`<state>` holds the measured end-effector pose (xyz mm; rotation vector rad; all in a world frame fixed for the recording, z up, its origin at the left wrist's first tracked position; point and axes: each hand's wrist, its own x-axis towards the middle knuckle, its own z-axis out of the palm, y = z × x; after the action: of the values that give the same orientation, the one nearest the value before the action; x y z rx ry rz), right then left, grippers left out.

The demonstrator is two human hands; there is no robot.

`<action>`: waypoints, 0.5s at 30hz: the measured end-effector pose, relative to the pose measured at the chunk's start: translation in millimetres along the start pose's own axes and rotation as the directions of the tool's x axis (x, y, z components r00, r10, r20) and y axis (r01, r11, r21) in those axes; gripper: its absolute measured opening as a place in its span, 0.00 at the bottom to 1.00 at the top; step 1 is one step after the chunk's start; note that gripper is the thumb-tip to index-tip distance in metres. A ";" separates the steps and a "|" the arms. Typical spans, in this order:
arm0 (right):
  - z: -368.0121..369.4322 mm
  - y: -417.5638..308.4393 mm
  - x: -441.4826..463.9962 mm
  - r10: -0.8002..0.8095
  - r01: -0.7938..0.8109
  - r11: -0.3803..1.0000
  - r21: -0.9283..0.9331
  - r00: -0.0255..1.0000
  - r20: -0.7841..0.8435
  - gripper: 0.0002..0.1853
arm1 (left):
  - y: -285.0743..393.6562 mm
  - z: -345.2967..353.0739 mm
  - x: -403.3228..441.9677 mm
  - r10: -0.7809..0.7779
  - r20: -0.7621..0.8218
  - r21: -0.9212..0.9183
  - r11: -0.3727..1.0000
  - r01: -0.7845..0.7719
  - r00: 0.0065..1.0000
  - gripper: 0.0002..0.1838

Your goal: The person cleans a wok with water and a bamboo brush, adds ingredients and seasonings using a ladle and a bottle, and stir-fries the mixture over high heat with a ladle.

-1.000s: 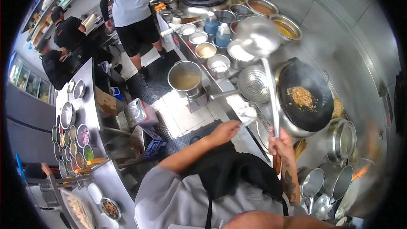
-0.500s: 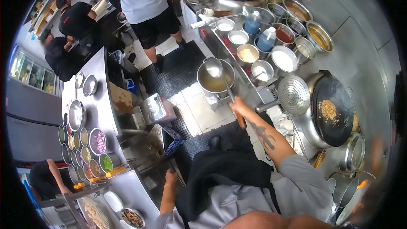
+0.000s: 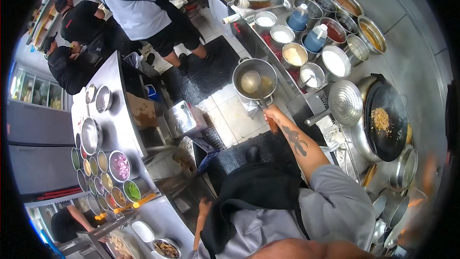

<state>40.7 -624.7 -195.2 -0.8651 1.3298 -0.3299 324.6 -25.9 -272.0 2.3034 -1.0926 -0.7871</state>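
My right hand (image 3: 273,113) is closed around the handle of a ladle (image 3: 250,81), gripping it where the metal meets the wood. The ladle's bowl is down inside a tall metal pot (image 3: 272,77) of cloudy, brownish liquid. My left hand (image 3: 204,206) hangs low beside the steel counter at my left, its fingers too small and partly hidden to read. To my right, a black wok (image 3: 390,136) holds chopped brown food (image 3: 381,119), with faint smoke over it. A perforated strainer (image 3: 345,103) rests beside the wok.
Seasoning bowls and two blue squeeze bottles (image 3: 298,17) crowd the right counter. On the left counter (image 3: 125,115) stand several tubs of chopped ingredients, including onion (image 3: 120,166). A person in a grey shirt (image 3: 132,5) stands ahead; others work at far left. Flames (image 3: 417,202) flicker at lower right.
The ladle has gone from above the pot's rim down into the liquid, and my right hand has shifted with it. The person in grey has moved left. My view has shifted slightly.
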 end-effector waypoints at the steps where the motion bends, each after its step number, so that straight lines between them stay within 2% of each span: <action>1: 1.1 -12.0 -13.1 0.086 -0.087 0.995 0.057 0.996 0.030 0.06 | 2.9 -2.0 5.6 -0.190 0.092 -0.135 0.970 0.201 0.978 0.26; 2: -0.2 -21.8 -24.0 0.167 -0.174 0.978 0.112 0.984 0.064 0.07 | 19.2 -9.4 15.8 -0.354 0.207 -0.244 0.884 0.399 0.912 0.27; 3: -4.1 -26.2 -31.9 0.155 -0.167 0.975 0.147 0.984 0.092 0.06 | 43.3 -19.4 27.8 -0.484 0.338 -0.321 0.747 0.583 0.807 0.28; 5: -13.9 -26.3 -49.7 0.127 -0.157 0.964 0.217 0.981 0.145 0.07 | 117.3 -51.7 51.5 -0.543 0.343 -0.359 0.678 0.641 0.767 0.29; 7: -23.6 -28.1 -68.1 0.109 -0.160 0.944 0.288 0.977 0.183 0.06 | 142.1 -59.7 65.2 -0.530 0.366 -0.351 0.683 0.641 0.765 0.30; 11: -39.3 -38.0 -112.9 0.027 -0.148 0.888 0.435 0.961 0.274 0.02 | 160.4 -63.8 85.8 -0.430 0.392 -0.290 0.781 0.554 0.813 0.30; 15: -46.0 -58.4 -156.8 0.016 -0.137 0.888 0.438 0.963 0.269 0.02 | 155.6 -53.4 111.1 -0.386 0.442 -0.299 0.788 0.539 0.810 0.31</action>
<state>-26.4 -575.5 -42.9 -0.4390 0.9815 -0.4289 334.9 -195.3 -169.2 2.1144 -0.3887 -1.5262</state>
